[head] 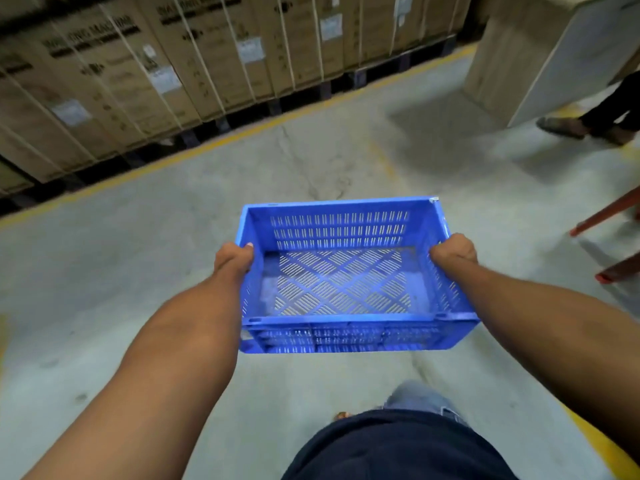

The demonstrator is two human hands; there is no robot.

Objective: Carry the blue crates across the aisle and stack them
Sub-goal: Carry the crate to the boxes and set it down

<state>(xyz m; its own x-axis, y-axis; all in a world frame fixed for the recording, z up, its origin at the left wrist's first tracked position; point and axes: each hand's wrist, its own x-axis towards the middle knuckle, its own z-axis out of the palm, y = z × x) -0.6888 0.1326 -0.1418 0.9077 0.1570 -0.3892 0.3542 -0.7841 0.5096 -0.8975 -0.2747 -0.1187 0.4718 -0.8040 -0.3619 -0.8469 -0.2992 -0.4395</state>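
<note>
- The left hand (232,259) curls over the left rim of the blue crate (341,292), thumb hooked inside the wall.
- The right hand (454,251) clasps the right rim the same way.
- The crate hangs level between both arms, held out in front of the body above the concrete floor (138,258), its slotted bottom bare.
- A yellow floor line (242,131) runs ahead, beside strapped cardboard boxes (145,64) on dark pallets.
- Another person's feet (588,128) stand at far right.

- Cartons (114,81) beyond my blue crate (346,318), to its left: dark printed lettering, too blurred for me to read.
- White labels (71,112) on those cartons: unreadable too.
</note>
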